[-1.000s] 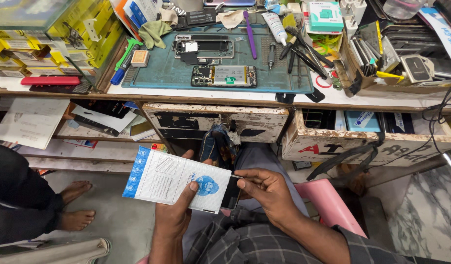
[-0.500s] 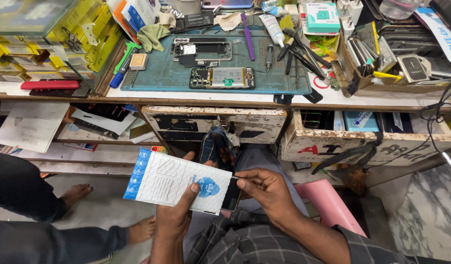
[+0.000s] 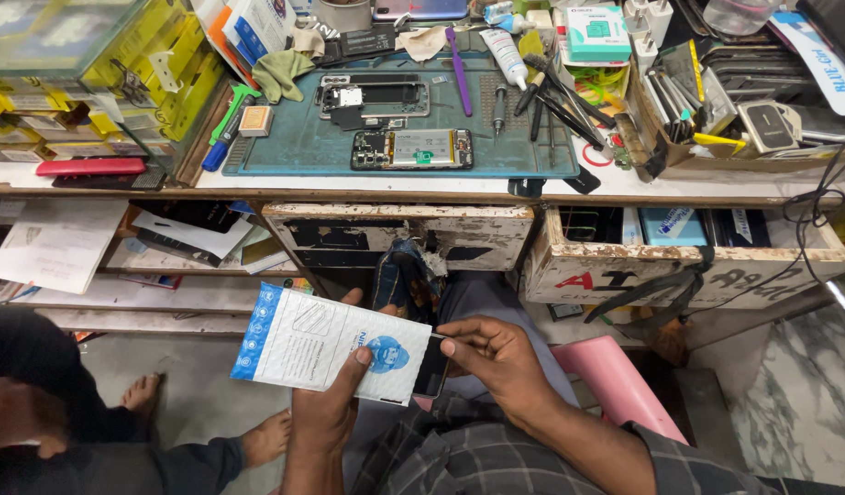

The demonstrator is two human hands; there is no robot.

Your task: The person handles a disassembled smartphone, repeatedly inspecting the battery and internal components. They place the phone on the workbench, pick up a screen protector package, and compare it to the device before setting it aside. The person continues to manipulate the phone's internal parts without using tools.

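Ahead of me the worktop (image 3: pixel 716 188) is crowded: a teal repair mat (image 3: pixel 294 147) carries an opened phone (image 3: pixel 411 148) with its insides showing, a second phone frame (image 3: pixel 375 95) above it, a purple tool (image 3: pixel 459 69), a white tube (image 3: pixel 507 55) and a screwdriver (image 3: pixel 498 108). Yellow boxes (image 3: pixel 156 73) are stacked at the left edge, a red flat case (image 3: pixel 90 167) lies in front of them, and a tray of tools (image 3: pixel 716 92) sits to the right. Two chipped white drawers (image 3: pixel 624 266) hang open under the worktop edge, right above my lap, and loose papers (image 3: pixel 55 243) fill the shelf to the left. Another person's bare feet (image 3: pixel 266 435) rest on the floor at lower left. The white packet (image 3: pixel 312 344) is held low over my lap, well below the worktop; it is a flat rectangular sleeve with a blue strip along its left end and a round blue mark near the right end, tilted slightly. A dark flat piece (image 3: pixel 433 367) sticks out of its right end. My left hand (image 3: pixel 335 408) grips the packet from below, thumb pressed across its face and fingers curled behind it. My right hand (image 3: pixel 496 362) is mostly closed, thumb and forefinger pinching the dark piece at the packet's mouth.
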